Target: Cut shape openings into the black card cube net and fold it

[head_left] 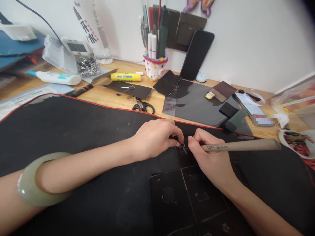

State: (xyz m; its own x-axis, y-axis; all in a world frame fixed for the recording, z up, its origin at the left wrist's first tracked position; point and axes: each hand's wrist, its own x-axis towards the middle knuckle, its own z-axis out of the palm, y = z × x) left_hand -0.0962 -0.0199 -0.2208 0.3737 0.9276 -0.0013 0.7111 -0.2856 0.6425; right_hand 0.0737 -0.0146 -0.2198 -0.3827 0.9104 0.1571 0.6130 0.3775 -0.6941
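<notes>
My left hand (157, 136) rests on a black card sheet (187, 196) with its fingers pinched down on the sheet's far edge. My right hand (209, 157) is closed round a wooden-handled tool (242, 146), its tip meeting the card between the two hands. The handle points right. The card carries scored lines and small cut-out shapes and lies on a large black mat (73, 131) with a red border. A pale green bangle (36, 183) circles my left forearm.
Behind the mat on the wooden desk lie scissors (143, 106), a yellow glue stick (125, 77), black card scraps (128, 89), a grey sheet (197, 101), a pen cup (155, 67), a propped phone (197, 54), a white tube (57, 78) and a bowl (299, 142) at right.
</notes>
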